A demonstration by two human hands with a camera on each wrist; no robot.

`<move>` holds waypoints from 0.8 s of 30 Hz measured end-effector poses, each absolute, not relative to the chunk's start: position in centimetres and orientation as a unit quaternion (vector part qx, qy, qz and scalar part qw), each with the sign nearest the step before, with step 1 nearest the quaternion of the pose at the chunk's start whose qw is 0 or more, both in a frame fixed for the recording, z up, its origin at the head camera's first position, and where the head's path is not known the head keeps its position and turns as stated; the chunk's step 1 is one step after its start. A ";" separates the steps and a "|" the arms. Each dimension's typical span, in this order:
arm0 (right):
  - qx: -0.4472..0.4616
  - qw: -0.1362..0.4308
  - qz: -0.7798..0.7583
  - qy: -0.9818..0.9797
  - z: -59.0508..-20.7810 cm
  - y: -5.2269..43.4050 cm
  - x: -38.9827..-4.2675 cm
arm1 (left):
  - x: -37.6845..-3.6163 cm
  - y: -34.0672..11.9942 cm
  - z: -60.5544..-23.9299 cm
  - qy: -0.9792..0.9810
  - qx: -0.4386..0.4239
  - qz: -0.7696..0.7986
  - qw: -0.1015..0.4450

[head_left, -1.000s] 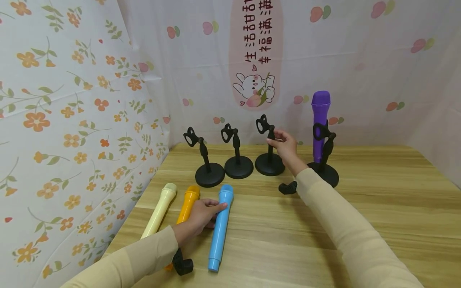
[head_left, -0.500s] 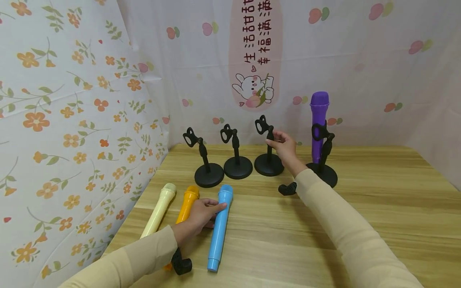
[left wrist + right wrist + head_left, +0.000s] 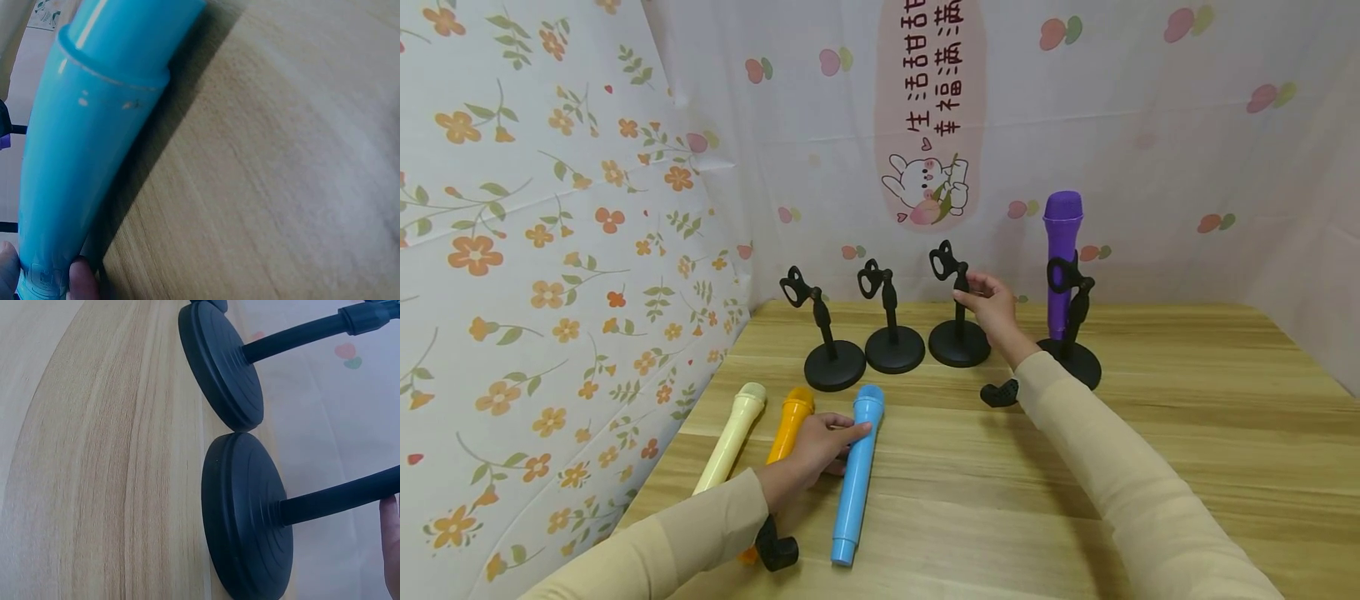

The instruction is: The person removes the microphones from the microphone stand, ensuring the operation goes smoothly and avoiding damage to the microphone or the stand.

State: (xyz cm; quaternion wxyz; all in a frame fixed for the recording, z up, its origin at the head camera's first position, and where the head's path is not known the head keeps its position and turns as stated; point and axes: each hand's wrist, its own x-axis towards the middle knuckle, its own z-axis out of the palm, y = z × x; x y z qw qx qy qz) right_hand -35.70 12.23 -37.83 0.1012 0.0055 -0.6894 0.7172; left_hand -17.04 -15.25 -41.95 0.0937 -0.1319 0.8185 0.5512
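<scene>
My left hand [image 3: 811, 446] grips a light blue microphone [image 3: 853, 500] lying on the wooden table, thumb over it near the head end. In the left wrist view its shiny blue handle [image 3: 87, 144] runs up between my fingertips. At the back, my right hand [image 3: 996, 315] pinches the stem of a black tabletop microphone stand [image 3: 959, 343], whose clip has no microphone in it. In the right wrist view, this stand's round base [image 3: 250, 519] sits flat on the table, against the base of the neighbouring stand [image 3: 222, 369].
Two more black stands, one in the middle [image 3: 895, 350] and one at far left [image 3: 834, 365], continue the row. A purple microphone [image 3: 1062, 267] stands upright by the rightmost stand [image 3: 1078, 362]. Yellow [image 3: 730, 437] and orange [image 3: 790, 427] microphones lie left, the orange partly under my left arm.
</scene>
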 end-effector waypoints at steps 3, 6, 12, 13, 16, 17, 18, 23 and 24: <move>0.005 0.097 0.717 -0.691 -37.9 12.4 -35.8 | -17.0 -15.3 -42.0 0.818 -0.134 0.551 0.096; 0.007 0.093 0.714 -0.694 -38.0 12.5 -35.8 | -17.0 -15.3 -41.9 0.818 -0.134 0.550 0.099; 0.016 0.083 0.712 -0.698 -37.9 12.7 -35.7 | -17.0 -15.3 -41.7 0.817 -0.129 0.553 0.101; 0.017 0.081 0.712 -0.697 -37.9 12.8 -35.6 | -17.0 -15.3 -41.7 0.817 -0.128 0.553 0.101; 0.021 0.078 0.713 -0.696 -37.9 13.0 -35.5 | -17.0 -15.4 -41.7 0.818 -0.124 0.553 0.100; 0.022 0.078 0.714 -0.695 -37.9 13.0 -35.5 | -17.0 -15.4 -41.7 0.818 -0.124 0.553 0.099; 0.024 0.077 0.714 -0.695 -37.9 13.1 -35.4 | -17.0 -15.4 -41.8 0.819 -0.123 0.552 0.098; 0.033 0.076 0.717 -0.692 -37.8 13.3 -35.3 | -17.0 -15.4 -41.8 0.820 -0.124 0.550 0.097; 0.035 0.075 0.717 -0.692 -37.8 13.3 -35.3 | -17.0 -15.4 -41.8 0.820 -0.125 0.550 0.097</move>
